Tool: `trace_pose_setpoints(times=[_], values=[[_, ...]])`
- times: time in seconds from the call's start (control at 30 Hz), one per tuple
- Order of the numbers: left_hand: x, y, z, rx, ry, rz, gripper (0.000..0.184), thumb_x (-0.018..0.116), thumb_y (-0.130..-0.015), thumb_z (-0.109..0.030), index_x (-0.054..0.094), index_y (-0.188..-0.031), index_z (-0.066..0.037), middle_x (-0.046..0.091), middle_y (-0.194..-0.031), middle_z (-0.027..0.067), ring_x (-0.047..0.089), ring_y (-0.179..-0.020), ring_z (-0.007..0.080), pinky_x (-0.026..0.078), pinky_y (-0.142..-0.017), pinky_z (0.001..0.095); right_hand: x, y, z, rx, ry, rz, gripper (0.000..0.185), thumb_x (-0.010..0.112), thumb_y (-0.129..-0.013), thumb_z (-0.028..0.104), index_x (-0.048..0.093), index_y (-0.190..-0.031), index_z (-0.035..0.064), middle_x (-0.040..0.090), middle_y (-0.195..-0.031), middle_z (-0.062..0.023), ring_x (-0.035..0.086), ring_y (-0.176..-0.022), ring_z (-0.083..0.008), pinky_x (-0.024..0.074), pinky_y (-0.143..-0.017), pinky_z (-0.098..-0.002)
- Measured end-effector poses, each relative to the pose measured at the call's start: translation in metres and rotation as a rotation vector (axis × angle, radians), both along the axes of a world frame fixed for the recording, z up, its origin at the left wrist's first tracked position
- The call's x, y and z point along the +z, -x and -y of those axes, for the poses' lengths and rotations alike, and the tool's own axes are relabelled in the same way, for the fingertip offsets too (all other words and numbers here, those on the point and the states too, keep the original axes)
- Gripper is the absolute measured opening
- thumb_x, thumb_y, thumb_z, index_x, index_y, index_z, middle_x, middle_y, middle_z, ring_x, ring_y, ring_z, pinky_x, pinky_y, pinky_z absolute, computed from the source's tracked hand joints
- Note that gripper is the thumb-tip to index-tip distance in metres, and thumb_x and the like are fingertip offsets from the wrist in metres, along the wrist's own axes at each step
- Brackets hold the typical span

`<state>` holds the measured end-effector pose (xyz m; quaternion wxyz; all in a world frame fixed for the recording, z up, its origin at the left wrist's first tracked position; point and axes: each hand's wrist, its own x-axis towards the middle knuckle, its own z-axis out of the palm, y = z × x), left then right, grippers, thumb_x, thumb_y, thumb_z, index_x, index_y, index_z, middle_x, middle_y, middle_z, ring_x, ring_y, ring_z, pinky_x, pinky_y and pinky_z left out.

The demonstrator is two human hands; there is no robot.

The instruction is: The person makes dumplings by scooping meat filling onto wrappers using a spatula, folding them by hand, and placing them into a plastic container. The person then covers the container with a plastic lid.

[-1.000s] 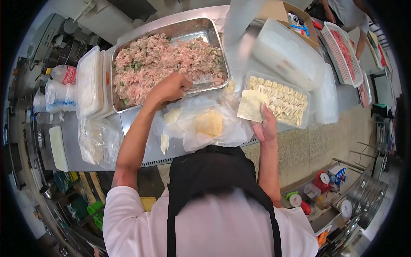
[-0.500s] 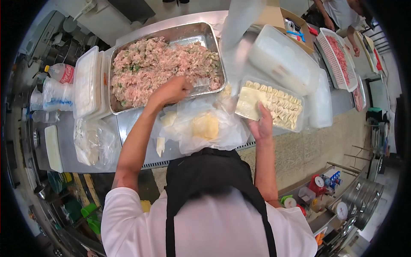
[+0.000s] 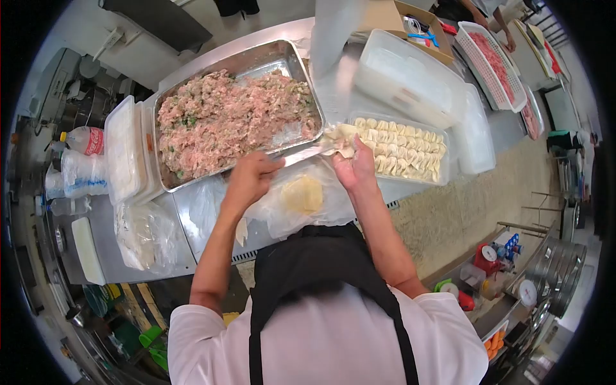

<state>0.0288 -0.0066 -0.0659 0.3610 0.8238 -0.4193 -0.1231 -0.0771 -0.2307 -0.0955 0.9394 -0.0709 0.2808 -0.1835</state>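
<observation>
My left hand is closed around the end of a flat metal spatula below the tray's near right corner. The blade's far end touches a dough wrapper, which my right hand grips between thumb and fingers. Pinkish minced filling with green bits lies in a large metal tray. Right of my right hand, a clear container holds rows of folded dumplings. A stack of square wrappers rests on plastic sheeting between my forearms.
Closed plastic tubs stand left of the tray, with bottles beyond. Large translucent containers lie at the right. A cardboard box and a white basket of red meat are farther back, near another person's arm.
My left hand has drawn back from the filling with the spatula. My right hand has moved left with the wrapper, off the dumpling container, and now cups it at the spatula's tip.
</observation>
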Motion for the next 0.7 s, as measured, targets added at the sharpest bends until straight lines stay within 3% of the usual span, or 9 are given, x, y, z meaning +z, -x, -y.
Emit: trace_pose_setpoints(times=[0.03, 0.07, 0.17, 0.2, 0.3, 0.37, 0.5, 0.63, 0.7], values=[[0.011, -0.002, -0.007, 0.034, -0.035, 0.005, 0.046, 0.062, -0.073, 0.011, 0.075, -0.112, -0.011, 0.062, -0.074, 0.0125, 0.063, -0.070, 0.0271, 0.049, -0.067, 0.0365, -0.008, 0.003, 0.004, -0.097, 0.056, -0.074, 0.035, 0.043, -0.106, 0.023, 0.050, -0.130, -0.0016, 0.059, -0.123, -0.0137, 0.056, -0.118, -0.0301, 0.0414, -0.110, -0.0515], [0.022, -0.007, -0.010, 0.068, -0.003, 0.075, 0.047, 0.059, -0.069, 0.012, 0.076, -0.107, -0.009, 0.063, -0.076, 0.0157, 0.065, -0.074, 0.0322, 0.050, -0.069, 0.0409, -0.015, 0.006, 0.009, -0.185, 0.114, -0.146, 0.033, 0.045, -0.105, 0.021, 0.051, -0.129, -0.0009, 0.060, -0.122, -0.0131, 0.056, -0.117, -0.0290, 0.0419, -0.110, -0.0504], [0.036, -0.030, -0.009, 0.133, -0.103, 0.175, 0.044, 0.058, -0.072, 0.009, 0.076, -0.108, -0.009, 0.063, -0.079, 0.0176, 0.062, -0.074, 0.0358, 0.050, -0.070, 0.0399, -0.020, 0.017, 0.023, -0.196, 0.135, -0.130, 0.032, 0.046, -0.105, 0.020, 0.052, -0.128, -0.0015, 0.060, -0.121, -0.0126, 0.055, -0.117, -0.0275, 0.0415, -0.109, -0.0475], [0.043, -0.036, -0.003, 0.103, -0.298, 0.207, 0.040, 0.059, -0.073, 0.004, 0.075, -0.107, -0.009, 0.064, -0.082, 0.0225, 0.064, -0.079, 0.0401, 0.050, -0.072, 0.0447, -0.019, 0.017, 0.025, -0.185, 0.127, -0.090, 0.033, 0.047, -0.105, 0.021, 0.053, -0.127, -0.0017, 0.059, -0.123, -0.0127, 0.055, -0.116, -0.0273, 0.0407, -0.110, -0.0456], [0.028, -0.049, 0.021, 0.052, -0.369, 0.204, 0.040, 0.061, -0.072, 0.000, 0.074, -0.108, -0.009, 0.065, -0.085, 0.0256, 0.065, -0.082, 0.0418, 0.050, -0.072, 0.0493, -0.017, 0.014, 0.024, -0.193, 0.154, -0.085, 0.038, 0.044, -0.106, 0.021, 0.048, -0.134, -0.0049, 0.056, -0.134, -0.0169, 0.054, -0.124, -0.0320, 0.0390, -0.113, -0.0496], [0.007, -0.044, 0.034, 0.050, -0.390, 0.188, 0.039, 0.061, -0.071, -0.001, 0.073, -0.107, -0.008, 0.065, -0.085, 0.0266, 0.064, -0.084, 0.0432, 0.049, -0.073, 0.0504, -0.009, 0.015, 0.022, -0.192, 0.161, -0.092, 0.038, 0.043, -0.106, 0.021, 0.048, -0.134, -0.0050, 0.056, -0.133, -0.0168, 0.054, -0.123, -0.0316, 0.0392, -0.113, -0.0497], [0.020, -0.038, 0.038, -0.063, -0.441, 0.124, 0.039, 0.058, -0.070, 0.000, 0.072, -0.106, -0.006, 0.064, -0.082, 0.0271, 0.063, -0.079, 0.0450, 0.050, -0.070, 0.0487, -0.017, 0.025, 0.023, -0.152, 0.205, -0.110, 0.035, 0.048, -0.105, 0.024, 0.052, -0.129, -0.0010, 0.057, -0.131, -0.0131, 0.054, -0.122, -0.0281, 0.0403, -0.110, -0.0455], [0.003, -0.054, 0.019, -0.110, -0.364, 0.075, 0.044, 0.055, -0.069, 0.003, 0.071, -0.109, -0.006, 0.063, -0.079, 0.0267, 0.061, -0.069, 0.0421, 0.050, -0.065, 0.0449, -0.038, 0.023, 0.005, -0.062, 0.287, -0.086, 0.035, 0.049, -0.105, 0.025, 0.053, -0.130, 0.0011, 0.059, -0.128, -0.0109, 0.056, -0.119, -0.0270, 0.0427, -0.107, -0.0453], [-0.004, -0.054, 0.014, -0.085, -0.213, 0.014, 0.041, 0.054, -0.075, 0.004, 0.072, -0.111, -0.004, 0.064, -0.070, 0.0206, 0.057, -0.053, 0.0289, 0.047, -0.055, 0.0384, -0.041, 0.009, -0.007, 0.081, 0.304, -0.135, 0.038, 0.049, -0.104, 0.029, 0.054, -0.130, 0.0008, 0.063, -0.124, -0.0111, 0.060, -0.114, -0.0261, 0.0464, -0.102, -0.0439]])
